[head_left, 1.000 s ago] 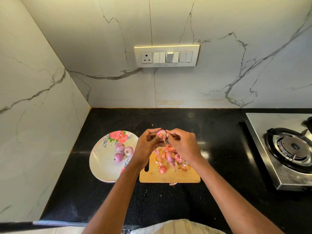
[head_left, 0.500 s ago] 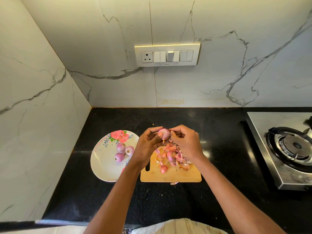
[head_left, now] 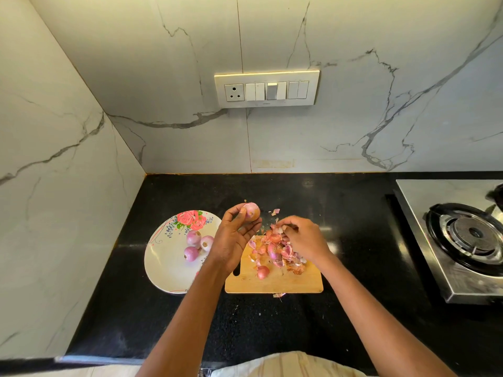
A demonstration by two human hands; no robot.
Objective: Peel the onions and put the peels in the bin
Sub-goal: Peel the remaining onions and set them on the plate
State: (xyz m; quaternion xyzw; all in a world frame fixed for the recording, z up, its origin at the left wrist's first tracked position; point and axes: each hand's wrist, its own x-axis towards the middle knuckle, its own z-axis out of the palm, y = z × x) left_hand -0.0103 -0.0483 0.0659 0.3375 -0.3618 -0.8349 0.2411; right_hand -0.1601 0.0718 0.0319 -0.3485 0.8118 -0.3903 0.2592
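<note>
One onion (head_left: 251,211) sits at the fingertips of my left hand (head_left: 236,236), pinched between thumb and fingers and held up above the far left corner of the cutting board (head_left: 275,282), while my right hand (head_left: 304,236) hangs over the heap of peels (head_left: 277,250) on the board with its fingers curled, pinching a scrap of skin. Three more onions (head_left: 197,244) lie together on the flowered plate (head_left: 166,263) just left of the board, a small one (head_left: 263,271) rests on the board itself, and both stand on the black table (head_left: 272,327) with the gas stove (head_left: 462,240) off to my right.
</note>
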